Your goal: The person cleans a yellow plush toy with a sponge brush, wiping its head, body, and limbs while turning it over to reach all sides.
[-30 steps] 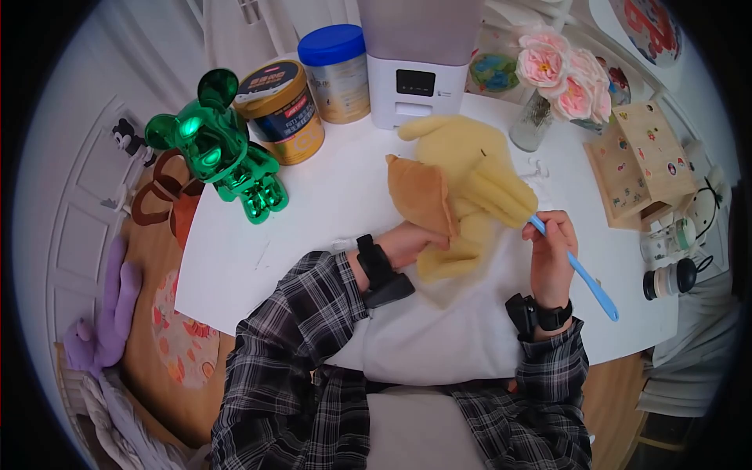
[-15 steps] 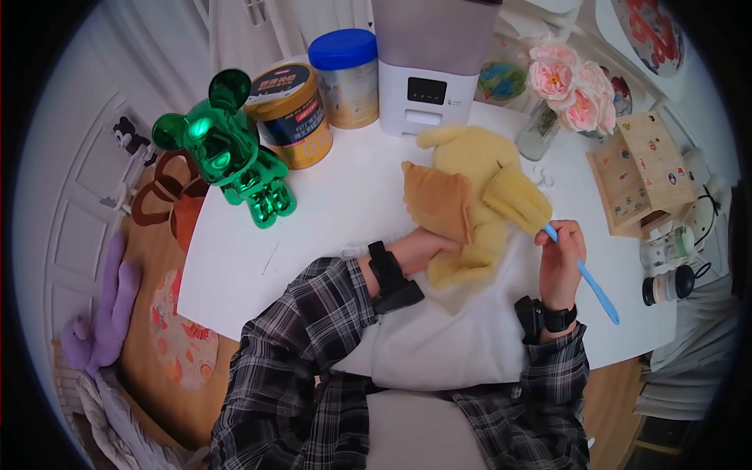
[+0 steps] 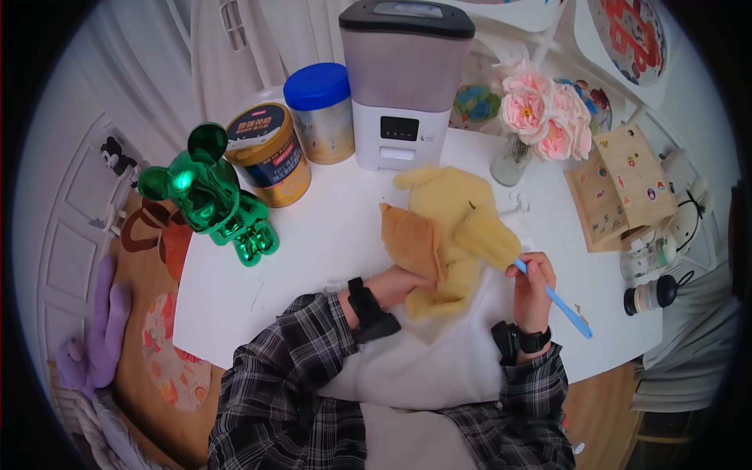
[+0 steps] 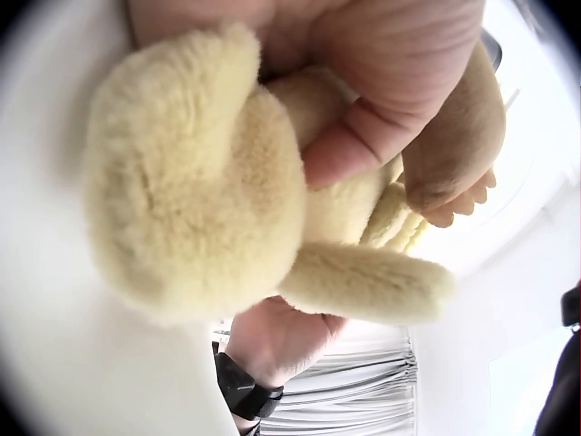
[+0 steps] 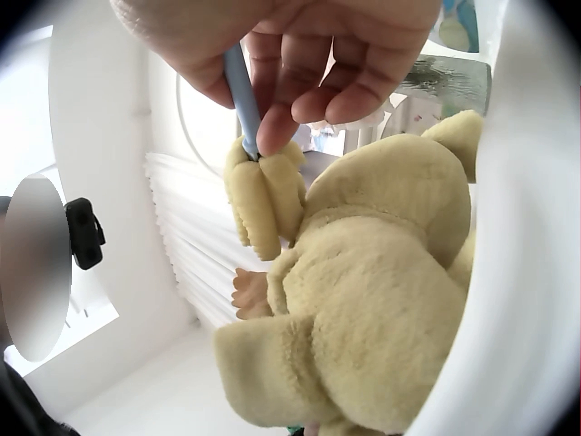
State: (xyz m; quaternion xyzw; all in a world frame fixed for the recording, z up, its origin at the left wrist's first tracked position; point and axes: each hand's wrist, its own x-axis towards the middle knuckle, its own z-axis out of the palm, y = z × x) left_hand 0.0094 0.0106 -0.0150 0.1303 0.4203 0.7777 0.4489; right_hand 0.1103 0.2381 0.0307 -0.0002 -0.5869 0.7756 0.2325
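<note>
A yellow plush toy (image 3: pixel 456 205) with a brown, pointed piece (image 3: pixel 411 244) at its side sits on a white cloth. My left hand (image 3: pixel 393 287) grips the toy low down, beside the brown piece; in the left wrist view the left hand (image 4: pixel 363 73) has its thumb and fingers around the plush (image 4: pixel 195 182). The right hand (image 3: pixel 534 291) pinches a light blue stick (image 3: pixel 569 310). In the right wrist view, a yellow fluffy ridged head (image 5: pixel 263 202) is on that blue stick (image 5: pixel 241 95), against or close beside the plush; which, I cannot tell.
Behind the toy stands a white dispenser (image 3: pixel 399 129), with two tins (image 3: pixel 270 153) to its left and a green shiny bear figure (image 3: pixel 207 196) beyond them. A flower vase (image 3: pixel 511 160), a small wooden house (image 3: pixel 623 184) and jars (image 3: pixel 650 294) are at the right.
The head view has tilted up, so the table things appear lower. The stick's yellow head has swung a little relative to the toy's face. Both hands keep their holds.
</note>
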